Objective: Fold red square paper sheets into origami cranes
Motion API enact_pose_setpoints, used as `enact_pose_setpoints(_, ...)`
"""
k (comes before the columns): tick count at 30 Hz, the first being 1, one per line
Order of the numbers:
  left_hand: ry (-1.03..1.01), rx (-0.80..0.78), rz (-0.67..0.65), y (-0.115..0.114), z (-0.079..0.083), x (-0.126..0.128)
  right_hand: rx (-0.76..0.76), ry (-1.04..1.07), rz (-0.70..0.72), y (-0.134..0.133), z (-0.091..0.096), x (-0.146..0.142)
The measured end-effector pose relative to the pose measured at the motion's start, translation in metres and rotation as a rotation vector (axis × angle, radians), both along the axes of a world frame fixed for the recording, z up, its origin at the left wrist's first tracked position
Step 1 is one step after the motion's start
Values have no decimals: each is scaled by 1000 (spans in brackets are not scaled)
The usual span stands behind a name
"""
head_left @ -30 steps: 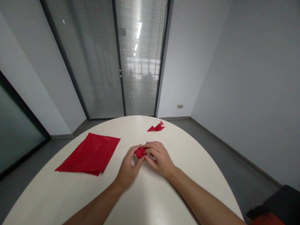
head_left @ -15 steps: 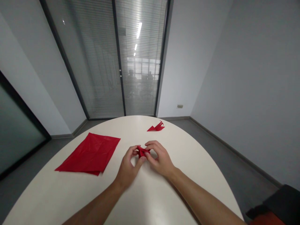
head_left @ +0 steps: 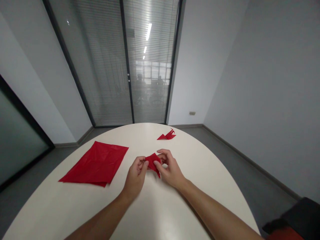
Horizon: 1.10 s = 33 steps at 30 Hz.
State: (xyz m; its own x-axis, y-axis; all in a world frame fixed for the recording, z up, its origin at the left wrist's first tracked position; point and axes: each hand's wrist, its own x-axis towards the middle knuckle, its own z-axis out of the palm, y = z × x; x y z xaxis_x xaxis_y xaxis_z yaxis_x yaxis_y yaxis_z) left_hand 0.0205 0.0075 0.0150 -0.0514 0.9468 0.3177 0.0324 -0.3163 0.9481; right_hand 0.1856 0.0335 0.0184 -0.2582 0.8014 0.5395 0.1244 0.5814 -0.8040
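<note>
The folded red paper [head_left: 153,160] is pinched between the two hands above the middle of the pale table [head_left: 155,213], well in from the rounded far edge. The left hand [head_left: 136,173] has its fingers drawn together on the paper's left side: the thumb lies at the paper's near left border and the other fingers curl behind it. The right hand [head_left: 172,170] grips the opposite side, its thumb laid flat over the right part of the face turned to the viewer, with the index finger arched behind in a loose curve. Between the two thumbs the middle of the paper shows uncovered; one point rises above the fingertips and another hangs down beside the right thumb, toward the table's near side. How the fingers meet behind the paper cannot be told

Toward the table's left edge lies a flat red sheet [head_left: 97,163], creased, with a layer showing under its near border. Close to the far edge, right of the middle, rests a red paper crane [head_left: 170,135], apart from both hands
</note>
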Motion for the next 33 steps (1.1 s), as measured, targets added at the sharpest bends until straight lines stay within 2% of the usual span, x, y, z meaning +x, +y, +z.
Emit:
enact_pose_setpoints(3, -52, -41, 12, 2, 0, 0, -4, 6, 47, -1, 0, 1)
enact_pose_setpoints(7, -66, -49, 40, 3, -1, -1, -9, -88, 103, -3, 6, 3)
enact_pose_setpoints(13, -9, -48, 24, 1, 1, -1, -34, -101, 92, -3, 11, 4)
enact_pose_setpoints(20, 93, 0, 4, -1, 1, 1, 5, 9, -7, 2, 11, 2)
enact_pose_setpoints(26, 184, 4, -30, -5, 3, 3, -154, 156, -38, 5, 9, -1)
enact_pose_setpoints(33, 177, -36, 21, -4, 1, 2, -118, 81, -126, 7, 11, 2)
